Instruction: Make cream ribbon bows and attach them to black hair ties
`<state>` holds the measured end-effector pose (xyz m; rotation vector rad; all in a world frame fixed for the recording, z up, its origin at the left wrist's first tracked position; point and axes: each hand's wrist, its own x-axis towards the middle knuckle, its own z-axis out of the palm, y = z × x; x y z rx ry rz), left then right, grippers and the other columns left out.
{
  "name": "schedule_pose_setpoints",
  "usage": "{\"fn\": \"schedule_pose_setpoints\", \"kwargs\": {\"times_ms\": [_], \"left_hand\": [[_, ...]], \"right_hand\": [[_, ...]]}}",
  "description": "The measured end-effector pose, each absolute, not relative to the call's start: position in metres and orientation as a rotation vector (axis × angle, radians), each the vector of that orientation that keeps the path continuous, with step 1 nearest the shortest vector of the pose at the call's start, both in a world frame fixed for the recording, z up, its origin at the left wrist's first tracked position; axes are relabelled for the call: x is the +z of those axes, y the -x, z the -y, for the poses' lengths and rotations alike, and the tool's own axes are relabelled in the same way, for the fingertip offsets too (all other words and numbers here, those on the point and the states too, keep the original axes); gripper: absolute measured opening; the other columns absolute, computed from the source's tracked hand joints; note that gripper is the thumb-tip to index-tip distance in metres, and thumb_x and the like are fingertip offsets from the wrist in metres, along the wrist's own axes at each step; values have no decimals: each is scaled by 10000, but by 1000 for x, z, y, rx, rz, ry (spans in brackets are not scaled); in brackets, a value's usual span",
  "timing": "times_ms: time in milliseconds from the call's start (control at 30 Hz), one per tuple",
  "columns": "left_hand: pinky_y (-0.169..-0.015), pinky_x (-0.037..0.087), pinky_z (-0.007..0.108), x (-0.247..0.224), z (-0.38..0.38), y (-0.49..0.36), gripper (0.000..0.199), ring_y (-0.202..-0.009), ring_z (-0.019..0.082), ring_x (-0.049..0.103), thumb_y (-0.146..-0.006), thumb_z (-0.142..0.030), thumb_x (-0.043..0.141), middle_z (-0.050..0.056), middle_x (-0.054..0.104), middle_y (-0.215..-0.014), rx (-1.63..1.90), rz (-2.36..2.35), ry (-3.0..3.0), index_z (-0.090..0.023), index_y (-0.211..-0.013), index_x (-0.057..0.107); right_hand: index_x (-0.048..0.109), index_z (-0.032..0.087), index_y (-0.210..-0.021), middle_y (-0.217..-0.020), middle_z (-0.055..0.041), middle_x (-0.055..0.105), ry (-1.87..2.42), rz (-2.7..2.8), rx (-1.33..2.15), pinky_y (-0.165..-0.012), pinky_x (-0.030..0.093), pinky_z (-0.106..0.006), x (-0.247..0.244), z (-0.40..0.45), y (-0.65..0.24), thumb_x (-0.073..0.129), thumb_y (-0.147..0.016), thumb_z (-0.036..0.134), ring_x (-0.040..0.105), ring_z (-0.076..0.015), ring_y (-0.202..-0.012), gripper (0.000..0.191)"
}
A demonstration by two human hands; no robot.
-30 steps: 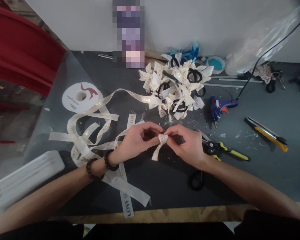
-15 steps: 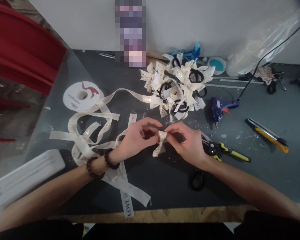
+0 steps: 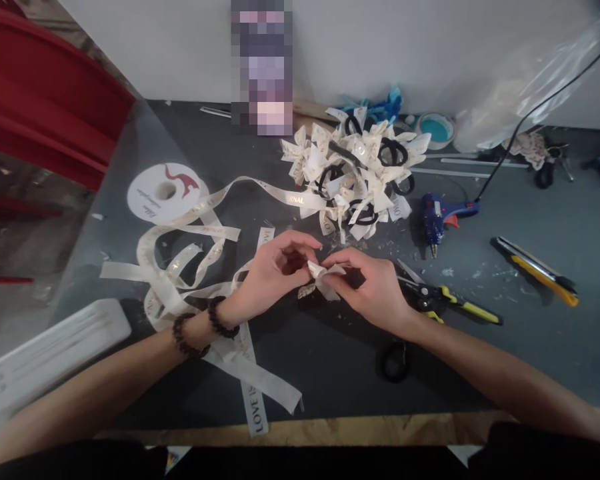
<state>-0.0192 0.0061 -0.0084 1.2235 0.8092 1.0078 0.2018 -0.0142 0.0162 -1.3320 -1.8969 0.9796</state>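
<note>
Bow [image 3: 324, 280] is held above the desk [image 3: 330, 373], roughly midway between near and far edges. One tail points to the near edge and left, another to the near edge and right; folds and fingers obscure its long axis. Right hand [image 3: 370, 283]: thumb and forefinger pinch the bow's right side. Left hand [image 3: 277, 270]: thumb touches its left side, forefinger raised clear; cannot tell whether the curled fingers grip. Pile of bows [image 3: 364, 159] lies toward the far edge.
</note>
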Motion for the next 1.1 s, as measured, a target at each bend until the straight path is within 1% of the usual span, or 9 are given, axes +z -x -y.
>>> {"fn": "schedule_pose_setpoints", "kwargs": {"times_ms": [100,233,367,567,767,867,933,1000,1100], "left_hand": [[-755,560,227,-6,-6,20,222,-832,122,675,-933,-200,803,27,717,-939,997,-824,-1277,-232,-1151,782],[-812,560,265,-2,-5,21,95,-923,155,689,-964,-246,777,66,738,-1038,987,-854,-1346,-223,-1047,816],[-799,583,275,-2,-4,19,118,-902,163,703,-936,-301,817,67,752,-1007,998,-884,-1306,-206,-1001,787],[-804,614,276,-2,-5,16,166,-874,167,739,-907,-296,845,74,776,-965,1030,-975,-1278,-175,-968,751],[-753,597,227,6,-5,14,192,-863,144,743,-906,-183,797,65,778,-1034,1030,-1014,-1455,-177,-1089,738],[-771,608,239,9,-4,14,108,-887,155,757,-955,-208,749,70,793,-1026,1033,-986,-1527,-179,-1059,755],[-802,619,264,9,-3,15,84,-911,171,763,-971,-232,737,75,805,-1023,1029,-994,-1615,-188,-1025,786],[-824,635,287,7,-1,16,106,-935,186,777,-979,-242,733,75,821,-1038,1026,-1048,-1665,-207,-1040,812],[-830,674,303,4,4,15,222,-935,203,809,-960,-231,755,74,838,-1040,1037,-1118,-1590,-208,-1177,797]], "right_hand": [[736,252,-1127,-1003,-5,808,1314,1931,931,-756,541,-302,17,14,-202,693,-968,262,728,-163,-805,165],[708,232,-1154,-1069,-35,801,1282,1952,912,-800,559,-298,18,13,-202,649,-987,251,741,-178,-901,178],[691,225,-1180,-1077,-49,800,1298,1903,919,-787,576,-304,20,13,-202,636,-982,252,753,-189,-913,207],[654,222,-1245,-945,-16,768,1307,1772,973,-779,600,-312,20,16,-201,686,-968,279,746,-171,-819,285],[581,247,-1354,-1041,-35,772,1269,1666,1105,-788,634,-316,15,18,-202,721,-968,303,777,-179,-869,414],[582,252,-1338,-1079,-40,795,1238,1639,1206,-814,656,-326,12,18,-202,803,-914,339,799,-205,-953,486],[590,250,-1329,-1058,-33,807,1242,1608,1223,-833,667,-337,12,17,-202,803,-915,340,804,-205,-952,474],[590,253,-1340,-1049,-30,811,1255,1562,1226,-819,678,-335,13,17,-201,777,-938,336,807,-196,-919,451],[582,259,-1362,-1045,-30,811,1258,1525,1206,-788,693,-316,15,18,-200,766,-943,312,809,-193,-913,460]]}}
